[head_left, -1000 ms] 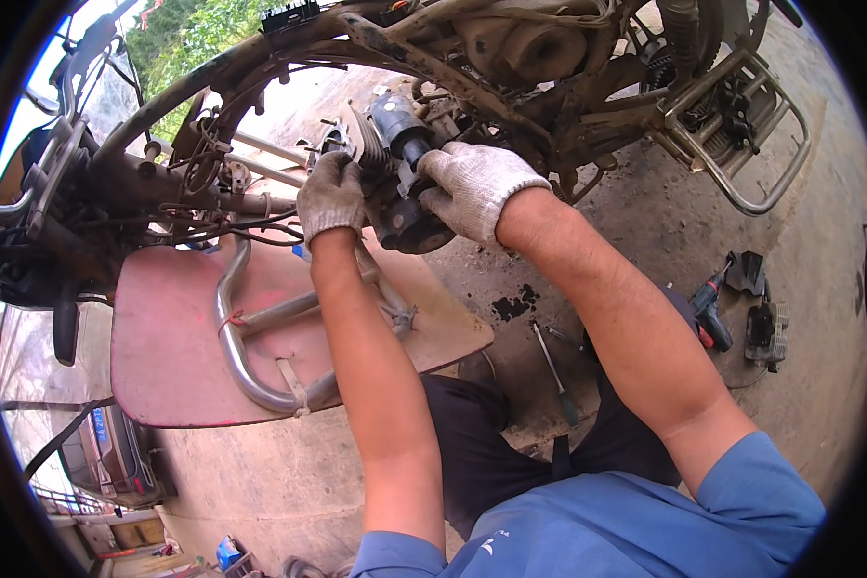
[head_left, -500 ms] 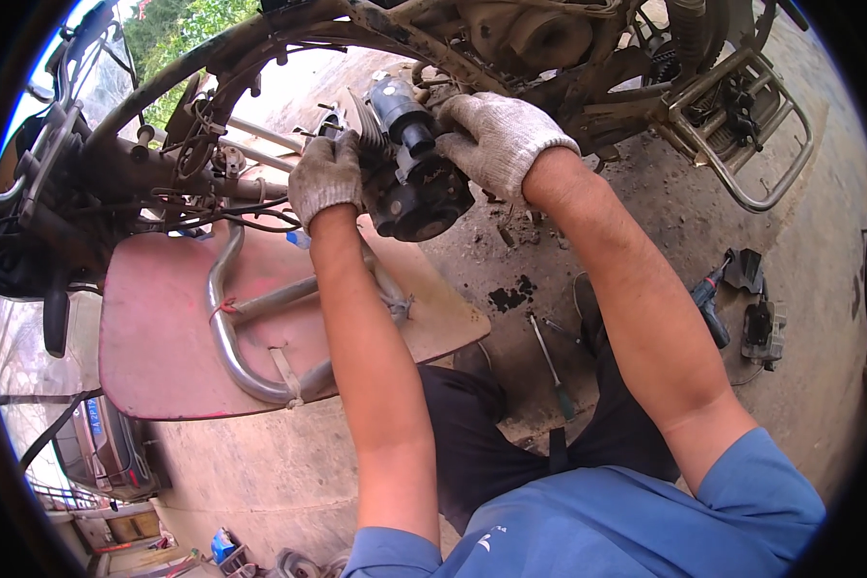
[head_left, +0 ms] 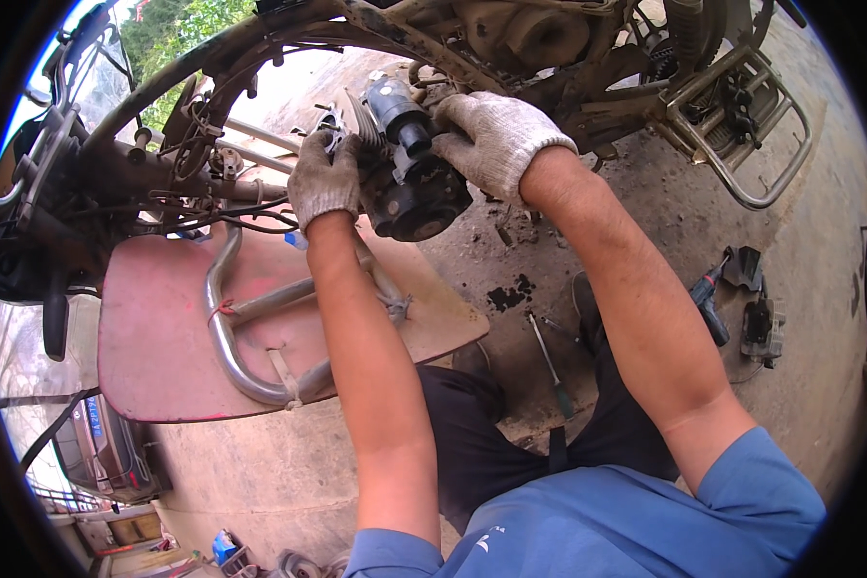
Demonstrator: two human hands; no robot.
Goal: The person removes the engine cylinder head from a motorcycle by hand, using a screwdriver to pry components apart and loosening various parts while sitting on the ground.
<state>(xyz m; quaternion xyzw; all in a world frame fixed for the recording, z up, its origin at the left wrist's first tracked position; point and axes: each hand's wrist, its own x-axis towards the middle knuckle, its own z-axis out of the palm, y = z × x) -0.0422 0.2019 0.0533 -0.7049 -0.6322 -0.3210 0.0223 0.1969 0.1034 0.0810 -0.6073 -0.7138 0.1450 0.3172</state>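
In the head view, the engine (head_left: 424,197) is below the bent metal frame (head_left: 193,79) of a motorbike, between two gloved hands. The left hand (head_left: 326,175) lies against the engine's finned side, its fingers bent close together; the tips are hidden, so I cannot tell whether they pinch anything. The right hand (head_left: 499,143) is at the other side, just beside the dark barrel-shaped part (head_left: 395,104), thumb apart from curled fingers; whether it grips or only steadies cannot be told.

The likeliest trouble seems to be a slip: the engine looks heavy, and knitted gloves could slide on greasy metal. If the weight rests on the hands, it could tip toward the weaker hold. Fingers could then be caught between engine and frame, and the fins might be chipped.

Loose cables (head_left: 246,212) hang near the left wrist and could snag if the engine swings that way. On the floor (head_left: 790,241), a dark stain (head_left: 511,294) might be slippery underfoot, and the screwdriver (head_left: 553,376) lying between the legs could roll under a shoe (head_left: 585,301) during a step.
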